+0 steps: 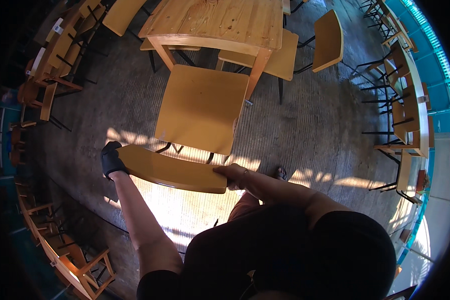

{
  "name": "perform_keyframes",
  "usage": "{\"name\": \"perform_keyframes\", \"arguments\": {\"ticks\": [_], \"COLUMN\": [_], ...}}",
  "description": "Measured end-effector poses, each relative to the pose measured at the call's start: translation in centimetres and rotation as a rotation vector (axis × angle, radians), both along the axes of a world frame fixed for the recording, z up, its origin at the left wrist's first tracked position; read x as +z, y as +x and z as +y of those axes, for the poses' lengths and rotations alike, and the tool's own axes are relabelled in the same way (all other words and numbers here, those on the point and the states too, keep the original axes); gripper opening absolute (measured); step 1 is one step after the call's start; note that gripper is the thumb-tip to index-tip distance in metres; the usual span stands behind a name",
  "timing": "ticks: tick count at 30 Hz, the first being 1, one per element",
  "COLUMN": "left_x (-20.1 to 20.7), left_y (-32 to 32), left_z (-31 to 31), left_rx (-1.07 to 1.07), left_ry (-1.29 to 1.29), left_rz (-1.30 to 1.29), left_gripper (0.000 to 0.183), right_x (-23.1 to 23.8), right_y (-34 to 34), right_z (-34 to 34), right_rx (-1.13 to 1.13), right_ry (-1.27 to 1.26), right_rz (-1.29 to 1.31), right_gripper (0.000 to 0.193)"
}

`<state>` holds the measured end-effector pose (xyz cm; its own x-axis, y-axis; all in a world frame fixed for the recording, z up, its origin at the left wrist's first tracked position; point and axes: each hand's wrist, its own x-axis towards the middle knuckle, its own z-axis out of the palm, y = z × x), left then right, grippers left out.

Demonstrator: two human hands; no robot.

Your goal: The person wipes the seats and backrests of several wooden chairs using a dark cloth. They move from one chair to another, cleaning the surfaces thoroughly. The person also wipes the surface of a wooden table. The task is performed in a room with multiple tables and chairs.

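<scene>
In front of me stands a wooden chair with a yellow-brown seat point(200, 107), a curved backrest point(172, 171) and dark metal legs. The backrest is on my side, and the seat's far edge reaches the near side of a wooden table point(215, 25). My left hand point(113, 160), in a black covering that looks like a glove, is closed at the backrest's left end; its fingers are mostly hidden. At the right end, my bare right hand point(230, 174) grips the backrest, thumb on top and the other fingers largely out of sight.
More chairs surround the table, including one backrest point(328, 41) at the right and another point(124, 16) at the left. Rows of tables and chairs line the left side and the right side point(405, 100). Sunlight patches fall on the grooved concrete floor point(315, 130).
</scene>
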<state>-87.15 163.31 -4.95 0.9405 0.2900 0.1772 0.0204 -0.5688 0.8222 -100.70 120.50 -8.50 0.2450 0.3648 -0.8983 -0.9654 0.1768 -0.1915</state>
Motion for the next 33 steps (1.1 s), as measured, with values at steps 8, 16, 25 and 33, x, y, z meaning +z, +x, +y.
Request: {"name": "perform_keyframes", "arguments": {"ticks": [8,16,25,33], "left_x": [-0.4,4.2,23.4,26.6], "left_y": [0.1,-2.8,-5.2,-3.9], "left_z": [-1.0,-10.7,-26.9,-56.8], "left_rx": [0.172,0.327,0.398,-0.536], "left_ry": [0.352,0.815,1.258,0.688], "left_rz": [0.188,-0.06,-0.346,-0.63], "left_gripper": [0.022,0.024,0.011,0.027], "right_x": [-2.8,-10.7,-11.2,-10.4], "right_y": [-1.4,-8.6,-17.4,-22.0], "right_z": [-4.3,-22.5,-52.4,-61.8], "right_rx": [0.142,0.293,0.181,0.035], "right_ry": [0.025,-0.502,-0.971,-0.928], "right_rz": [-0.095,-0.16,0.06,0.049], "right_gripper": [0.057,0.062,0.04,0.036]}}
